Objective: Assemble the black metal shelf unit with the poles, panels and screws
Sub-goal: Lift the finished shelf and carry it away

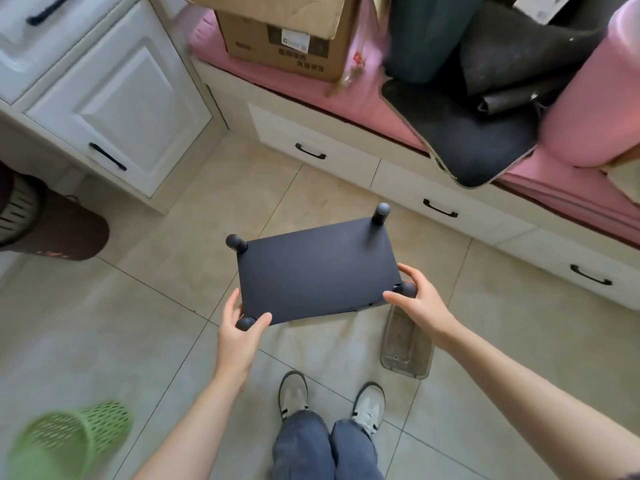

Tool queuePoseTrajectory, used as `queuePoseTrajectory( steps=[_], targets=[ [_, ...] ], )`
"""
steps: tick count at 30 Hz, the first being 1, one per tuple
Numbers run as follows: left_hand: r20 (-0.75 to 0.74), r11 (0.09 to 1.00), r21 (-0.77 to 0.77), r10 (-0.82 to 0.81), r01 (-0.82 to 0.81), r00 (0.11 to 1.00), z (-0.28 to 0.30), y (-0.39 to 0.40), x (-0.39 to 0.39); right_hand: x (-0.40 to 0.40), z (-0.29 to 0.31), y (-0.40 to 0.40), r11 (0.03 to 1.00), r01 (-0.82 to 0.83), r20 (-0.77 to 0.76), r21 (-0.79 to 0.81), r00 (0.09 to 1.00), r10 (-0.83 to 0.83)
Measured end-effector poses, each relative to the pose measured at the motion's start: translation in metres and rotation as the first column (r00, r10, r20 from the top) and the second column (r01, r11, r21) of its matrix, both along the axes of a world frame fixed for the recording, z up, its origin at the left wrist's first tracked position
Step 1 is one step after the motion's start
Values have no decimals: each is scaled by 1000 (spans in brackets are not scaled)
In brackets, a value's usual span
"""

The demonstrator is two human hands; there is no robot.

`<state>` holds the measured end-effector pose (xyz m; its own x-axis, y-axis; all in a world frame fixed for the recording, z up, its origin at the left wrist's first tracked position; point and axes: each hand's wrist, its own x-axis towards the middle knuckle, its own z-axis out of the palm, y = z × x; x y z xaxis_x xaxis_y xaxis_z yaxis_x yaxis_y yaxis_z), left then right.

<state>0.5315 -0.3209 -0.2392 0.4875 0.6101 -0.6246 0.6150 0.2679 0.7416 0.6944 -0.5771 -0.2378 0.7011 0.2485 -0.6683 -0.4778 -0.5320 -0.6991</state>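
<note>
Black shelf unit [313, 268] was held above the tile floor [138, 306]. Left hand [239, 327] gripped the near-left pole cap [245, 323]; right hand [419, 299] wrapped the near-right cap [408, 289]. Lower panels were hidden beneath the top panel.

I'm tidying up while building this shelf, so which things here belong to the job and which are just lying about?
Job: black shelf unit, held by left hand and right hand at its near corner poles.

Lying about: clear plastic container, green basket, cardboard box, pink cushion.
</note>
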Motion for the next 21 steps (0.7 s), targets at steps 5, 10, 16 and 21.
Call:
queuePoseTrajectory(
  steps=[5,10,16,21],
  targets=[
    [-24,998,68,16,-14,1000,-14,-9,-6,-10,-14,0,1000,17,25,-6,1000,-17],
    [-36,996,76,48,-45,998,-18,-9,2,-5,-18,14,994,93,81,-60,993,-88],
    [-16,992,45,118,-117,993,-3,3,13,-1,-6,27,989,145,67,-1,987,-145],
    [18,993,31,117,-117,993,41,20,11,-7,28,36,992,128,62,-14,990,-127]
  ],
)
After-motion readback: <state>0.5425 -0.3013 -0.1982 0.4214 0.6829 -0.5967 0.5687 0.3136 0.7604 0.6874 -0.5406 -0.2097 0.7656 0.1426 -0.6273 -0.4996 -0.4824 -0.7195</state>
